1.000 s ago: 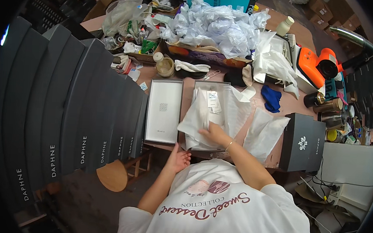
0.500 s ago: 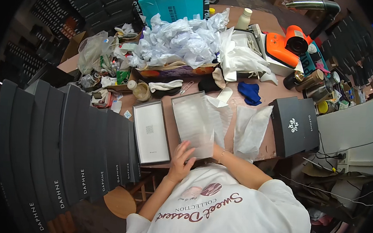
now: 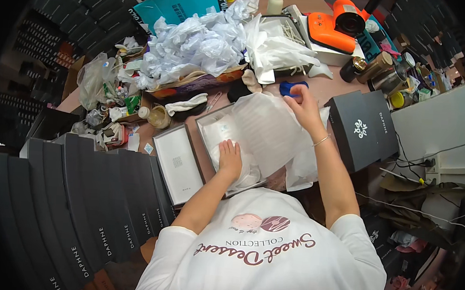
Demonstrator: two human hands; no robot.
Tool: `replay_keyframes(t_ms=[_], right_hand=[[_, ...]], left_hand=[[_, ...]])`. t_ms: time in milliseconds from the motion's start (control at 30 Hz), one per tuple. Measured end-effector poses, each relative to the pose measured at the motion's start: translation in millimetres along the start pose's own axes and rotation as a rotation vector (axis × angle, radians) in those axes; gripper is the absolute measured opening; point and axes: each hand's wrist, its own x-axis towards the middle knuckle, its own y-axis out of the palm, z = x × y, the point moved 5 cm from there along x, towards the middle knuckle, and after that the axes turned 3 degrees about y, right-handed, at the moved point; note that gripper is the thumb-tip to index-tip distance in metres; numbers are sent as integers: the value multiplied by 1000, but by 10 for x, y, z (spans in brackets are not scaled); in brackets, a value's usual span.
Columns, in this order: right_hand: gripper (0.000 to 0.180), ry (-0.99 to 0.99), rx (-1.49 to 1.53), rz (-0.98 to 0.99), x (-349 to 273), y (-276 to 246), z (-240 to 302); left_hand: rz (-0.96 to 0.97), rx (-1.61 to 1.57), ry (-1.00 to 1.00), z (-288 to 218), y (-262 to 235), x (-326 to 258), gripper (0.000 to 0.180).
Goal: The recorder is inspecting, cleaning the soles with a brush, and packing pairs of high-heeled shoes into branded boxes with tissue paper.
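My left hand (image 3: 230, 158) lies flat with its fingers stretched out on a white wrapped bundle (image 3: 217, 127) inside an open grey shoebox (image 3: 202, 137). My right hand (image 3: 304, 108) is raised to the right, its thumb and fingers pinched at the far edge of a translucent sheet of tissue paper (image 3: 263, 128). The sheet hangs over the right side of the box and hides part of the bundle. Left of the box lies its lid (image 3: 176, 162), white inside facing up. Just beyond my right fingers is a crumpled blue cloth (image 3: 290, 88).
Stacked dark shoeboxes (image 3: 89, 189) crowd the left. A closed dark box (image 3: 360, 127) stands at the right edge of the table. Crumpled white paper (image 3: 196, 45), an orange device (image 3: 332, 33), a pale bottle (image 3: 275, 1) and several jars (image 3: 375, 69) fill the far side.
My right hand has swung up and away to the right, drawing the tissue sheet off the box. The white bundle now shows, and my left hand has moved onto it. The view has shifted.
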Motion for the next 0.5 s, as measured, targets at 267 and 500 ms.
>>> replay_keyframes(t_ms=[267,500], right_hand=[[89,-1,-955,432,-1743,-473,-196],[76,55,-733,44,-1794,-309,-443]], left_hand=[[-547,-818,131,174,-320,-98,51],[-617,-610,581,-645,-1272,-180,38]])
